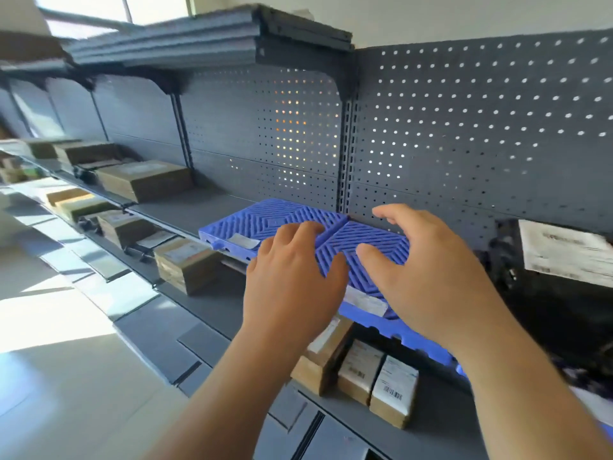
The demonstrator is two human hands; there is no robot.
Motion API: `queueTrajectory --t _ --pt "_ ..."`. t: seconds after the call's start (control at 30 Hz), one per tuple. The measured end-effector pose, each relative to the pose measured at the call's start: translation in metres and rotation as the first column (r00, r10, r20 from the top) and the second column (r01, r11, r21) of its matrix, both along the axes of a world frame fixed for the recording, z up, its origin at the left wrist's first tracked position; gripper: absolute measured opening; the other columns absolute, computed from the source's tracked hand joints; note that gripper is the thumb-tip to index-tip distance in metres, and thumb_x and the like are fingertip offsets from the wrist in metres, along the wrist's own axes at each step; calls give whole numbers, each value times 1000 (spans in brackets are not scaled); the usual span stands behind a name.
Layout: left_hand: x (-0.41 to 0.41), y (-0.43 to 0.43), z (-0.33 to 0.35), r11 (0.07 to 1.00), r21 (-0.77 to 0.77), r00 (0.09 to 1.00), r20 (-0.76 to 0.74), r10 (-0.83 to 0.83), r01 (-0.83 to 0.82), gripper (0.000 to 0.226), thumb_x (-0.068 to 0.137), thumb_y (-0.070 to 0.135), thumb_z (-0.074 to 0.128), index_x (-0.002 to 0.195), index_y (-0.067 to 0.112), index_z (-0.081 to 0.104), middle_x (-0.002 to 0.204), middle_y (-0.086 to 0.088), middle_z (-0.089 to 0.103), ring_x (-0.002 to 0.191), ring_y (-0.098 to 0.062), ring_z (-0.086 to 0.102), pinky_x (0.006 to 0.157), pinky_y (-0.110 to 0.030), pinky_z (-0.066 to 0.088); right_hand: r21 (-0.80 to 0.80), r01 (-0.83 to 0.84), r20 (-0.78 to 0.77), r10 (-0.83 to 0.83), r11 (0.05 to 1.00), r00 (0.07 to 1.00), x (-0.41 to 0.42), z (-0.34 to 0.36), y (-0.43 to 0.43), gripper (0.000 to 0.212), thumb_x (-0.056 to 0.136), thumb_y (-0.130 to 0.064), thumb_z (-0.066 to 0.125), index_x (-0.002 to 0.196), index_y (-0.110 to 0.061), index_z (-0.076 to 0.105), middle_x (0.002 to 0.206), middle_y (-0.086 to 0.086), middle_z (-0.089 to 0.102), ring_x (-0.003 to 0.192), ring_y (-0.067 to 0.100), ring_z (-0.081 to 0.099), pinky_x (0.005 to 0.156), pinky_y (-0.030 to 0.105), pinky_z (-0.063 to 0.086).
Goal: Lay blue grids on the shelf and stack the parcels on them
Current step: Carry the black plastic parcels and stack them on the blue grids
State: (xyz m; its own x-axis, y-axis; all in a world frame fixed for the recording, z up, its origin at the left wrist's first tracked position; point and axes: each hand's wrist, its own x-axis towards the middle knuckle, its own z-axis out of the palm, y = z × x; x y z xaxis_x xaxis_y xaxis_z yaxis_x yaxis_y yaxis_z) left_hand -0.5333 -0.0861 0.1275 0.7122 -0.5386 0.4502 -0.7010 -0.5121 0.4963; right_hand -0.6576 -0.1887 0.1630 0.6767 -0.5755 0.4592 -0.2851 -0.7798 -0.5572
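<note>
Grey shelf (pixel 185 210) w/ pegboard (pixel 464 127) behind, blue grids (pixel 265 217) beneath fingertips, L hand (pixel 292 280) & R hand (pixel 428 270) splayed wide, gripping nothing

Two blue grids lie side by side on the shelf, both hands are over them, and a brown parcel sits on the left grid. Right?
No: the head view shows no parcel on the left grid, only a pale label. The right grid beside it, and the left hand and right hand over them, are as stated.

Grey pegboard (pixel 464 127) backing; sunlit pale floor (pixel 49 327); window (pixel 156 5) above.
</note>
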Motion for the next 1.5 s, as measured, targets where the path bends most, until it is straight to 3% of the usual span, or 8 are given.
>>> queueTrajectory --t 0.4,0.53,0.73,0.97,1.17,1.5 --pt "118 161 -25 940 38 938 -66 341 -339 43 91 55 55 132 41 50 139 13 53 127 -20 49 101 -39 42 12 -241 -109 241 970 964 155 -27 122 49 89 -46 59 136 -36 51 132 -10 53 120 18 51 98 42 47" --pt "151 197 -40 904 76 896 -118 427 -421 45 93 54 54 135 41 48 145 13 50 131 -19 45 104 -39 41 49 -331 -170 335 942 927 206 -45 146 47 90 -48 59 135 -38 50 128 -14 51 117 14 50 91 35 45" --pt "203 227 -62 854 165 835 -185 519 -494 50 97 51 52 144 38 43 152 13 43 140 -17 39 113 -42 40 105 -446 -282 457 889 843 292 -74 162 50 92 -48 55 140 -37 45 138 -12 46 118 12 45 90 30 42" --pt "286 242 -79 763 267 754 -156 638 -589 52 98 52 48 147 37 39 151 15 43 134 -13 44 106 -32 39 163 -571 -332 589 805 737 407 -94 175 54 93 -52 53 143 -36 42 151 -8 39 125 20 49 99 44 49" --pt "344 264 -100 687 344 682 -157 714 -640 54 99 54 47 149 39 35 152 16 40 135 -12 42 110 -33 38 214 -652 -358 679 727 641 495 -115 196 53 93 -52 52 142 -38 41 144 -6 46 123 20 49 93 40 51" --pt "448 351 -144 562 456 564 -148 813 -690 55 99 52 44 150 33 36 153 10 41 135 -18 43 109 -37 38 236 -703 -527 696 671 488 619 -162 280 55 93 -50 51 144 -35 39 148 -4 42 127 25 47 100 46 46"
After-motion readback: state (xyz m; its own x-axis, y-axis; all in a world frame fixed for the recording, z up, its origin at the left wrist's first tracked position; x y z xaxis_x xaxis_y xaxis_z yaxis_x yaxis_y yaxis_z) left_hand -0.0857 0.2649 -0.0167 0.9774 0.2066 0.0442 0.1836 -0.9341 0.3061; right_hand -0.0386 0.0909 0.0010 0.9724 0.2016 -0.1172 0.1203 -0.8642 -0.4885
